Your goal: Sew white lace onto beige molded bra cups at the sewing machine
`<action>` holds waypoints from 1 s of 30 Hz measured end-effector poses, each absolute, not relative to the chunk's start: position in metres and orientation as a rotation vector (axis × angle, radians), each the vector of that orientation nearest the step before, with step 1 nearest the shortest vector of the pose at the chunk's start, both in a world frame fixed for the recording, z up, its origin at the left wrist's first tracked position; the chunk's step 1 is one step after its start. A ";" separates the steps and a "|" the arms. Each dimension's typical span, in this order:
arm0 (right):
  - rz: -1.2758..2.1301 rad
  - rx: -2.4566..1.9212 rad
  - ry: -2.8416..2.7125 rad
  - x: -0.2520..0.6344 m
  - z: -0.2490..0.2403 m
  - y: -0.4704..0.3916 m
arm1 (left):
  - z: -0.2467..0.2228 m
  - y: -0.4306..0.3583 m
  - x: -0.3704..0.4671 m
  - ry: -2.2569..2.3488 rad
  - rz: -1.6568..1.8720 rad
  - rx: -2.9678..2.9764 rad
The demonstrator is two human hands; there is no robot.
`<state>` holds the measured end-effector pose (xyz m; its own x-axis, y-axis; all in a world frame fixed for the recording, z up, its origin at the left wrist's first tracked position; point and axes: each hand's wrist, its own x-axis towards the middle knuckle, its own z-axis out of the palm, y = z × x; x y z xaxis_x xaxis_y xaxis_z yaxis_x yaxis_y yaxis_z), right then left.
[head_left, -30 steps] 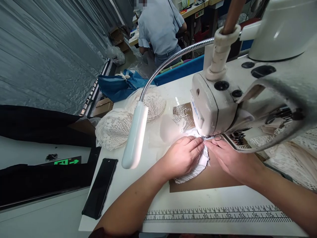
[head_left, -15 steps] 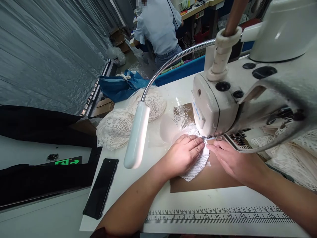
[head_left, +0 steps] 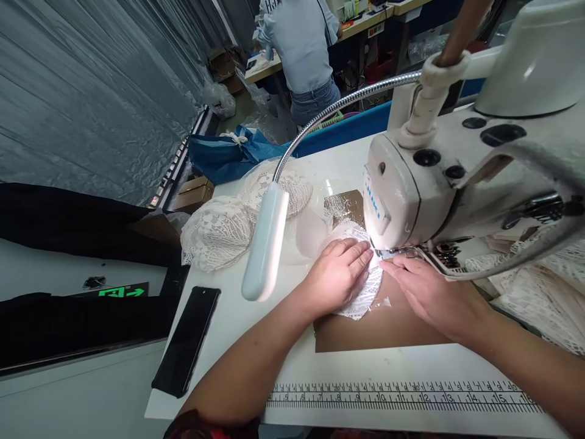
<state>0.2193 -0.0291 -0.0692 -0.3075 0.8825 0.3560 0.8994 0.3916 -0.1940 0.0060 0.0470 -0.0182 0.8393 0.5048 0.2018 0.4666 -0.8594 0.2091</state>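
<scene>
A white lace piece (head_left: pixel 365 296) lies on the brown sheet (head_left: pixel 388 332), its upper end beside the needle area of a white sewing machine (head_left: pixel 393 195). My left hand (head_left: pixel 340 274) rests palm down on the lace, its fingers lying together and pointing to the needle area. Close to the right edge of the lace is my right hand (head_left: pixel 425 289), its index finger stretched towards the seam and the other fingers curled beneath. Whether the right fingertips pinch the edge is hard to make out.
A lamp (head_left: pixel 265 244) on a bent metal neck hangs over the table left of my hands. Lace cups (head_left: pixel 219 235) lie behind it, a black phone (head_left: pixel 186 341) at the left edge. More lace (head_left: pixel 539 299) is piled right. A person (head_left: pixel 301 55) sits beyond the table.
The lace has shifted slightly up towards the machine, with my left hand still on it. The camera view has shifted a little. The person beyond has an arm farther out over their table.
</scene>
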 end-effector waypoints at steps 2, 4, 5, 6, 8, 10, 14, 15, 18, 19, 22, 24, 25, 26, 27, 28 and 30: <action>-0.052 -1.518 -2.274 0.219 -0.068 -0.028 | -0.019 0.047 0.005 0.786 0.368 2.888; -0.049 -1.532 -2.283 0.219 -0.068 -0.029 | -0.018 0.046 0.003 0.798 0.340 2.888; -0.049 -1.549 -2.279 0.220 -0.068 -0.030 | -0.017 0.046 0.002 0.797 0.318 2.881; -0.050 -1.564 -2.269 0.220 -0.068 -0.031 | -0.015 0.045 0.001 0.795 0.296 2.872; -0.047 -1.577 -2.249 0.222 -0.069 -0.033 | -0.012 0.044 -0.001 0.790 0.243 2.849; -0.035 -1.564 -2.245 0.225 -0.068 -0.034 | -0.008 0.042 -0.004 0.767 0.211 2.822; -0.003 -1.525 -2.278 0.230 -0.066 -0.036 | 0.003 0.036 -0.007 0.697 0.252 2.747; -0.009 -1.521 -2.281 0.231 -0.066 -0.036 | 0.006 0.035 -0.008 0.694 0.263 2.728; -0.047 -1.509 -2.281 0.232 -0.066 -0.035 | 0.012 0.030 -0.006 0.726 0.247 2.710; -0.053 -1.506 -2.282 0.232 -0.066 -0.035 | 0.011 0.029 -0.005 0.750 0.230 2.724; -0.031 -1.503 -2.291 0.231 -0.063 -0.035 | 0.004 0.028 -0.002 0.829 0.201 2.796; -0.007 -1.500 -2.298 0.230 -0.060 -0.035 | -0.002 0.030 -0.001 0.837 0.215 2.802; 0.004 -1.498 -2.304 0.230 -0.059 -0.035 | -0.004 0.031 -0.001 0.828 0.234 2.782; 0.013 -1.500 -2.308 0.230 -0.059 -0.035 | -0.005 0.032 -0.002 0.816 0.253 2.751; 0.019 -1.504 -2.311 0.230 -0.060 -0.036 | -0.005 0.034 -0.002 0.803 0.265 2.717; 0.021 -1.509 -2.314 0.230 -0.060 -0.036 | -0.004 0.035 -0.003 0.790 0.269 2.686; 0.030 -1.518 -2.319 0.231 -0.062 -0.037 | -0.003 0.037 -0.005 0.781 0.260 2.635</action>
<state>0.2310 -0.0367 -0.0624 -0.3529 0.8893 0.2909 0.8815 0.4203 -0.2153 -0.0045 0.0374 -0.0026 0.8285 0.5558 0.0684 0.4857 -0.7740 0.4061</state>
